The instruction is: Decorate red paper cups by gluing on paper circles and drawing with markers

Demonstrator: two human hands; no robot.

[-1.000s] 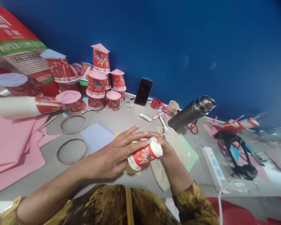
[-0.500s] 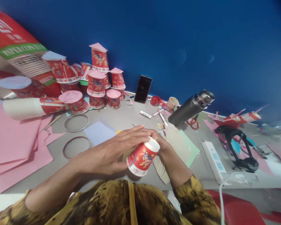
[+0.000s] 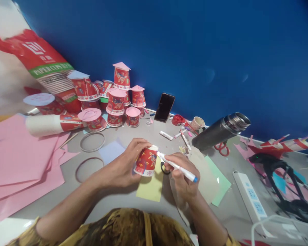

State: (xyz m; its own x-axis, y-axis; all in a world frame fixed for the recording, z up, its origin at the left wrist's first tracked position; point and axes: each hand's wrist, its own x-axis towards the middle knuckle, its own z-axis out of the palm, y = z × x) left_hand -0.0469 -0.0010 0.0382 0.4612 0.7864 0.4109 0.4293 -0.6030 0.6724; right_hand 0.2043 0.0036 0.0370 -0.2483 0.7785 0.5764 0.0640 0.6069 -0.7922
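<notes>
My left hand (image 3: 127, 165) is closed around the side of a red printed paper cup (image 3: 146, 162). The cup is upside down, its white base up and slightly tilted. In my right hand (image 3: 183, 174) a slim white marker pen (image 3: 178, 166) with a blue rear end is gripped, its tip pointing at the cup's upper right side. Whether the tip touches the cup I cannot tell. Beneath the cup lies yellow paper (image 3: 151, 189). Black-handled scissors (image 3: 165, 168), partly hidden, lie between the hands.
Stacked red cups with pink paper tops (image 3: 116, 102) stand at the back left, beside pink sheets (image 3: 17, 153). A phone (image 3: 164, 107) leans on the blue wall. Right are a dark flask (image 3: 218, 131), red-handled scissors (image 3: 222, 149), a power strip (image 3: 250, 194) and a black strapped device (image 3: 284, 184).
My right hand has come away from the cup's far side and now holds the marker pen. The cup has moved slightly left and up in my left hand. The view has shifted.
</notes>
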